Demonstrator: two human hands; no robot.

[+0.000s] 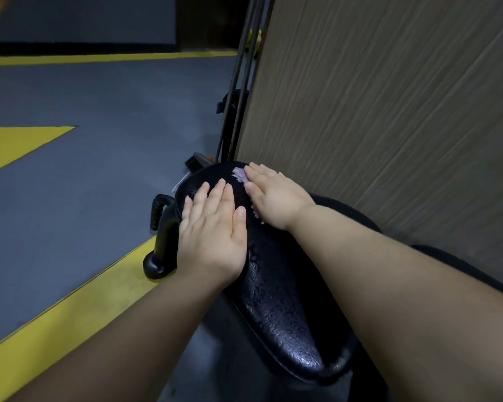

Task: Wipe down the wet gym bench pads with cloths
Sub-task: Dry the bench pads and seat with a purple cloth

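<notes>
Fingers [262,173] are being held flat, fluffy lilac cloth [240,174] being pressed on wet black textured bench pad [282,300] under right hand [275,197]; beaded near end likely next.

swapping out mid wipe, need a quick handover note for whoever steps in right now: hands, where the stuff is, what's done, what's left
Left hand: flat, fingers straight, resting on the far half of the black bench pad; it holds no cloth.
Right hand: fingers straight, pressing the purple cloth onto the pad's far end, next to the wood-grain wall panel.
Done: wiping is under way at the far end; how dry that end is cannot be told.
Left: water droplets bead on the near half of the pad. Another black pad shows beyond the right forearm; its wetness cannot be judged.
</notes>
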